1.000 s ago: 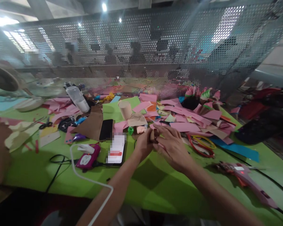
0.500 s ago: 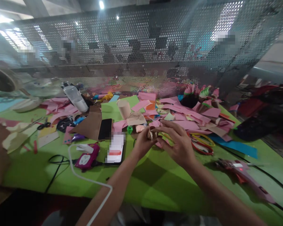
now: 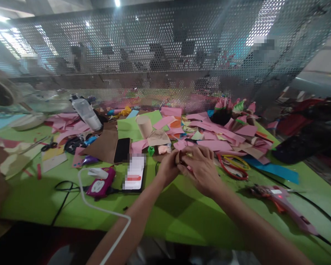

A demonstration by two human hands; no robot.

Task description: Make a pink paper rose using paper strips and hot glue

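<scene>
While left hand (image 3: 168, 168) grasps brown piece (image 3: 178, 158), right hand (image 3: 202, 169) bends over it, can't tell its grip; best press lightly, avoiding glue gun (image 3: 289, 208), four o'clock.

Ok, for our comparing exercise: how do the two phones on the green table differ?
The lit phone has a mostly white screen with a red band; the dark phone has a black one. The lit phone lies nearer the front edge of the table, the dark phone farther back. Both have their screens facing up.
</scene>
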